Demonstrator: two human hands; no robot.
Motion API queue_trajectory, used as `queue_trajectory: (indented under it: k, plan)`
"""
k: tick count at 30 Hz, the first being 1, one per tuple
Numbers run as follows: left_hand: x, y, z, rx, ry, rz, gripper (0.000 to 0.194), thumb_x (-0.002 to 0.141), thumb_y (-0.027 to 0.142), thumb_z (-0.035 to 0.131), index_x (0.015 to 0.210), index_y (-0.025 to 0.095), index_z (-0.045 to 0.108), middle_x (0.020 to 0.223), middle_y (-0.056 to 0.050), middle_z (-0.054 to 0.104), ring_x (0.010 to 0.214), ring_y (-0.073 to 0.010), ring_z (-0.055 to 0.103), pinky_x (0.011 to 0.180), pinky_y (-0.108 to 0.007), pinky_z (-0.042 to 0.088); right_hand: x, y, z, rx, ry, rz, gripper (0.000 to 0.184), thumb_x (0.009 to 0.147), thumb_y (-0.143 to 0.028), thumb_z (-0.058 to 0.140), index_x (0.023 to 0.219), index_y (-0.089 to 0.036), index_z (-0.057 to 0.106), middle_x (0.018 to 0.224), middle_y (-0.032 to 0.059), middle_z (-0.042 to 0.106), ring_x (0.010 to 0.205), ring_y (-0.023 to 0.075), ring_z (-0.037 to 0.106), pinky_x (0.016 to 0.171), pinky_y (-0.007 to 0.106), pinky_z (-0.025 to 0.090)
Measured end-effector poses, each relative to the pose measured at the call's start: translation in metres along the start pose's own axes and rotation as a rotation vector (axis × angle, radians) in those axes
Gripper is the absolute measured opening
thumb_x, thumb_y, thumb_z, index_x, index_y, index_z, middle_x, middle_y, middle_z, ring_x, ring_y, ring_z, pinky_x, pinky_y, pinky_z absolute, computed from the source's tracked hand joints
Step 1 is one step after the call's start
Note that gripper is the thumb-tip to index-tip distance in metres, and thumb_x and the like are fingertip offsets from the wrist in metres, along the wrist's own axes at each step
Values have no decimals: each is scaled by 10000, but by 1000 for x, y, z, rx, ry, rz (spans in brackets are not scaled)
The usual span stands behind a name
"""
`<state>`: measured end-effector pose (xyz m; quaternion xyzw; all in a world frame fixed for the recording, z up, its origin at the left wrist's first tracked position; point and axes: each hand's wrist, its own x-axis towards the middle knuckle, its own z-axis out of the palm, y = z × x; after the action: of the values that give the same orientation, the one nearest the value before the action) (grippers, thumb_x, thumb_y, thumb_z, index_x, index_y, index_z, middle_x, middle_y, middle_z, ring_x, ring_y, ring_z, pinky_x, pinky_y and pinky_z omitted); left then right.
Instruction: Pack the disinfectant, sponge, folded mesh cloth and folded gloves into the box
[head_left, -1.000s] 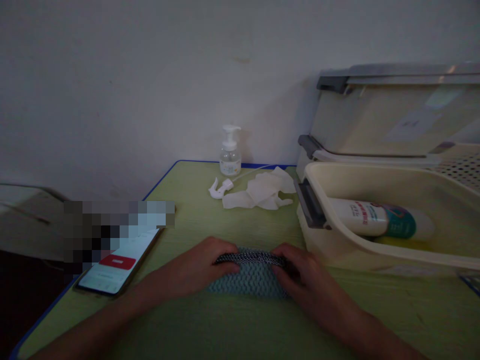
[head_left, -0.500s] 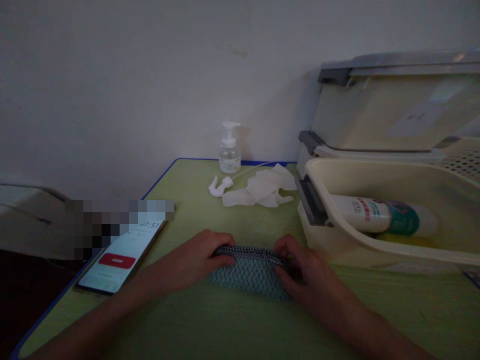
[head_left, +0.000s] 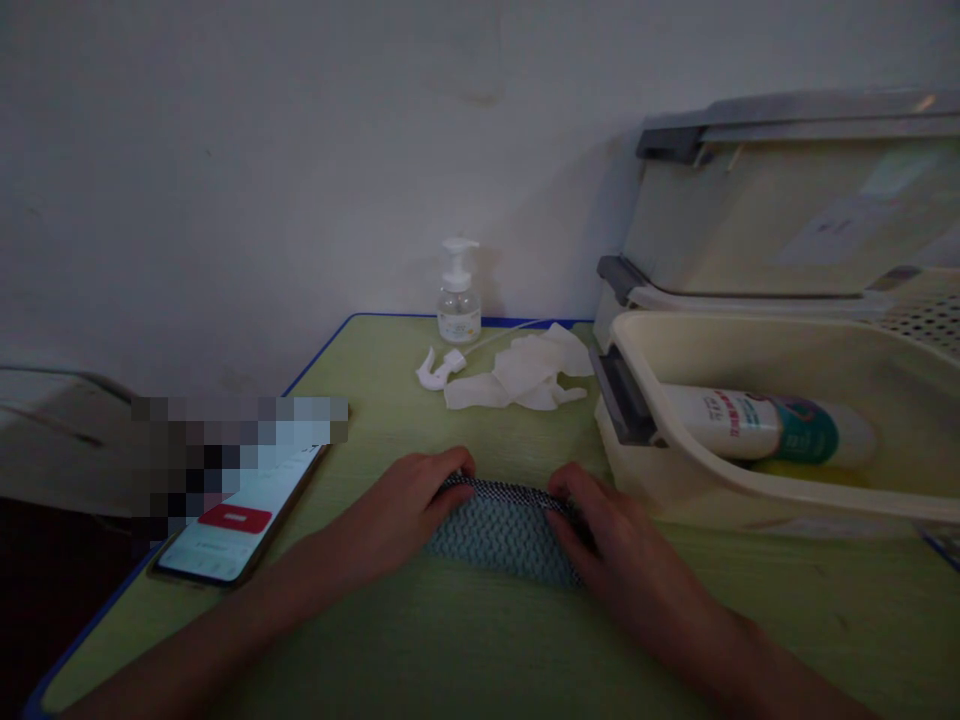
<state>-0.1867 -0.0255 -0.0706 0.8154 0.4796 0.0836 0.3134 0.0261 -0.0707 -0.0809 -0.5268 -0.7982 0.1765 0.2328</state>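
Two ends of a blue-grey, textured fabric piece pinched, my left hand and right hand nearly closed on it; best held even, parallel to green desk back edge.

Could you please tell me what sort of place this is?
Probably a room in a home, though I cannot be sure. A pump bottle and an open plastic bin stand on a table beside a plain wall.

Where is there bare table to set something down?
Between the phone and crumpled white item, and on the near side of the held cloth. Crowded: the back, around the pump bottle, and the right, where the open bin stands.
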Motion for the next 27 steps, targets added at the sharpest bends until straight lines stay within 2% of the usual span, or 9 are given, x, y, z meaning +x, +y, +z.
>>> queue_trajectory:
  k: [8,14,19,21,24,27]
  plan:
    - [-2,5,4,107,44,46,138,913,198,396,856,164,517,850,-33,605,787,-170,558,736,-303,419,0,-1,2,-103,21,-38,142,785,-58,441,813,-198,450,738,21,596,614,153,598,537,259,442]
    - [-3,4,11,275,46,-2,155,926,179,371,974,159,517,965,-65,600,843,-211,604,777,-371,462,1,0,4,-260,9,-67,127,800,-56,471,810,-183,481,763,30,595,617,161,614,528,258,444]
    - [-5,4,14,441,57,23,215,927,169,342,1050,166,519,1016,-85,561,785,-216,616,671,-372,508,0,3,6,-432,26,-114,114,835,-86,462,837,-181,524,823,39,612,580,145,602,458,232,385]
    - [-7,5,16,531,109,89,236,906,111,359,1060,171,527,1076,-101,536,852,-228,606,661,-360,516,-1,4,7,-474,61,-148,128,840,-83,460,845,-178,544,843,44,617,574,140,593,441,230,382]
    - [-9,7,18,628,215,276,276,876,37,383,1045,171,556,1174,-117,513,1045,-259,541,802,-400,500,0,6,8,-477,145,-239,171,853,-65,439,847,-173,571,860,60,613,667,162,606,502,248,454]
    - [-10,8,18,656,234,400,269,873,32,410,1038,161,579,1167,-114,540,1059,-260,534,852,-418,479,0,8,8,-434,191,-313,180,859,-59,445,853,-161,593,849,70,609,751,192,605,597,296,513]
